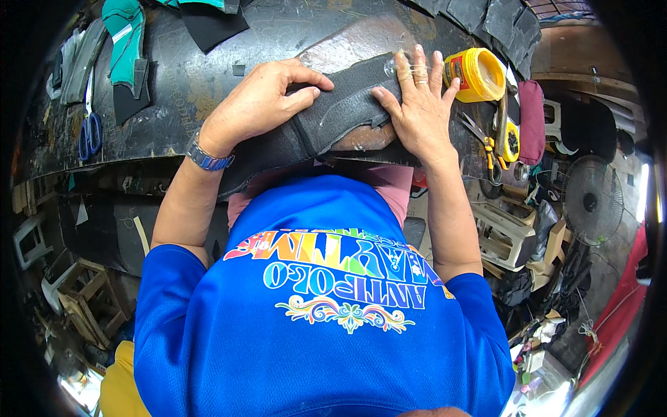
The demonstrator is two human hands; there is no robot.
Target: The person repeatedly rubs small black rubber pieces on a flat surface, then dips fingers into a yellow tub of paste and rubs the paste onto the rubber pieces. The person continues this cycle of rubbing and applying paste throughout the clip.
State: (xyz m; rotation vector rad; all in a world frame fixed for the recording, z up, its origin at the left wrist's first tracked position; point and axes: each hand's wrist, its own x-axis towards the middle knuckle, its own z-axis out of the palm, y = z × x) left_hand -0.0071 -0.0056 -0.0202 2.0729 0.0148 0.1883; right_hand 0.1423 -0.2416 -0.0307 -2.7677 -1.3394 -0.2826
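A long textured black sheet piece (pixel 351 97), like leather or foam, lies across the near edge of the dark work table, with a worn brown board (pixel 356 38) under it. My left hand (pixel 267 97) is closed on its left part, thumb and forefinger bent together over the material. Flat on its right end rests my right hand (pixel 420 104), fingers spread and holding nothing. Shiny, stringy glue shows at those fingertips and on the sheet beside them. Close to the right hand stands an open yellow tub (pixel 479 75) with tan contents.
Yellow-handled scissors (pixel 490 149) and a maroon roll-shaped item (pixel 531 121) lie right of the tub. Blue-handled scissors (pixel 90 128) and teal-and-black cut pieces (pixel 126 48) are at the left. Black sheets (pixel 497 28) are stacked far right. A fan (pixel 592 200) stands beyond the table.
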